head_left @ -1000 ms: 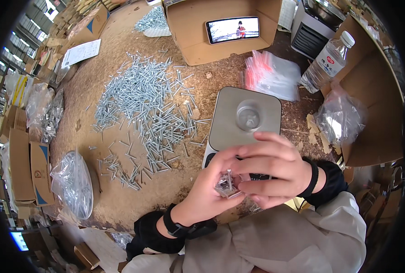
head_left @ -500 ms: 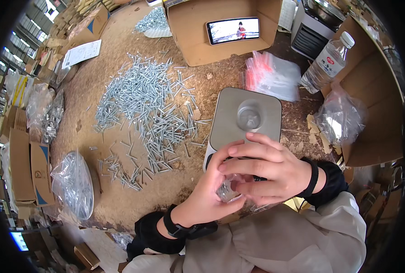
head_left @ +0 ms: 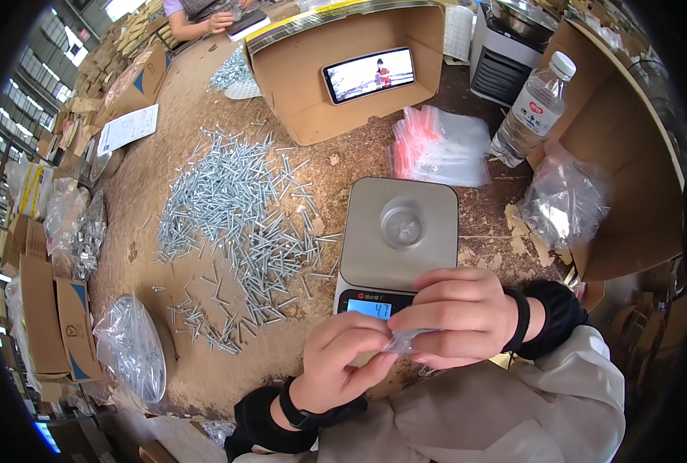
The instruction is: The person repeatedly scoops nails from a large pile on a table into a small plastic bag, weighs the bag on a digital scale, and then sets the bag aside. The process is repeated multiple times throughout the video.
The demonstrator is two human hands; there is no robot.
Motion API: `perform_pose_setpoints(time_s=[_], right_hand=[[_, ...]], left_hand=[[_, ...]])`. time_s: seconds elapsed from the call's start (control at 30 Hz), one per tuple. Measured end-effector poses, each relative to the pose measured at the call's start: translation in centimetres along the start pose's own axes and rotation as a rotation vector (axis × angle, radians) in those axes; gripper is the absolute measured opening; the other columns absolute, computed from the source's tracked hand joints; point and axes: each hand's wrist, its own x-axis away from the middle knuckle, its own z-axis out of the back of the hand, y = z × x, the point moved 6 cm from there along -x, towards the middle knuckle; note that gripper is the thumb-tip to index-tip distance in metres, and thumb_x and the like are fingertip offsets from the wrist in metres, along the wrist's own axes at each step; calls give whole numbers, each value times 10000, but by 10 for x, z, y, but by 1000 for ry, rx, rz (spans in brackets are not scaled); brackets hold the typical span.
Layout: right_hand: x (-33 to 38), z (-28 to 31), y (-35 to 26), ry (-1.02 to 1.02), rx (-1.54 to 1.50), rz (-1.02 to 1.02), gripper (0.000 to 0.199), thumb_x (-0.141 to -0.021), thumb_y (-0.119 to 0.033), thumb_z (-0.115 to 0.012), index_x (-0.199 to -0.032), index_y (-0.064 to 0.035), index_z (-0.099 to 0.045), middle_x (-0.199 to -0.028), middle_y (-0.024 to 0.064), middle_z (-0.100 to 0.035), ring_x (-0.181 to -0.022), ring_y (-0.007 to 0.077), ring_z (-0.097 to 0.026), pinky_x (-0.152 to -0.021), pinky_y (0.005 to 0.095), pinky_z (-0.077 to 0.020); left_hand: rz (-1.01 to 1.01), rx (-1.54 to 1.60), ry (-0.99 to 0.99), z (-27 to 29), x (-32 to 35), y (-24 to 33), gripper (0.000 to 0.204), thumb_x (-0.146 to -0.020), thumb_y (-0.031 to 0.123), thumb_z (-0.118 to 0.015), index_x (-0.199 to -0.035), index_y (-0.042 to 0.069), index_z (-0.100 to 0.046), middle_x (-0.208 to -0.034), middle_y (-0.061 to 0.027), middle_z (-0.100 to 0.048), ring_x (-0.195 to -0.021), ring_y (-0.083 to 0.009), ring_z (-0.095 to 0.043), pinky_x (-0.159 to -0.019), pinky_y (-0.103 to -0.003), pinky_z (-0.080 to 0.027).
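Close to the table's front edge, my left hand [head_left: 345, 359] and my right hand [head_left: 460, 318] meet, fingers closed on a small clear plastic bag [head_left: 411, 338]. Fingers cover most of the bag, so its contents cannot be made out. Just beyond my hands lies a digital scale [head_left: 362, 258] with a lit blue display, partly overlapped by my right hand. A small clear round cup [head_left: 403, 224] rests on its metal plate. To the left spreads a large loose pile of silver screws [head_left: 231, 204].
Clear bags with red edges [head_left: 443, 147] lie beyond the scale. A phone [head_left: 370, 75] leans inside a cardboard box [head_left: 305, 116]. On the right are a water bottle [head_left: 535, 112] and crumpled plastic [head_left: 563, 197]. A plastic-covered dish [head_left: 135, 351] sits left. Another person's hand [head_left: 221, 21] is at the far edge.
My hands have drawn apart slightly and now pinch the small bag between their fingertips. The view has shifted, uncovering the scale's display and another person's arm at the back.
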Motion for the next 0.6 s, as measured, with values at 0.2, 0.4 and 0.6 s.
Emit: perform_pose_setpoints(time_s=[0.2,0.4,0.6], right_hand=[[2,-10,7,-48,-221,-142,132,-836,-145,-728,-911,-54,-667,-867,69,-655,-733,248,-637,-730,372,-551],[8,-14,9,-41,-327,-163,138,-830,-113,-722,-921,-47,-643,-801,66,-616,-725,270,-626,-740,395,-541],[7,-19,3,-96,-365,-183,67,-817,-85,-716,-831,-62,-655,-770,41,-643,-694,239,-649,-812,425,-570]], left_hand=[[-171,-141,-99,-4,2,8,167,-740,35,-739,-853,63,-619,-812,-60,-620,-643,-231,-611,-560,-327,-477],[-180,-166,-119,-5,0,10,175,-743,43,-745,-866,65,-622,-841,-54,-624,-646,-233,-614,-564,-330,-484],[-154,-93,-112,-6,2,12,162,-753,40,-742,-869,49,-629,-821,-68,-624,-678,-262,-626,-600,-351,-507]])
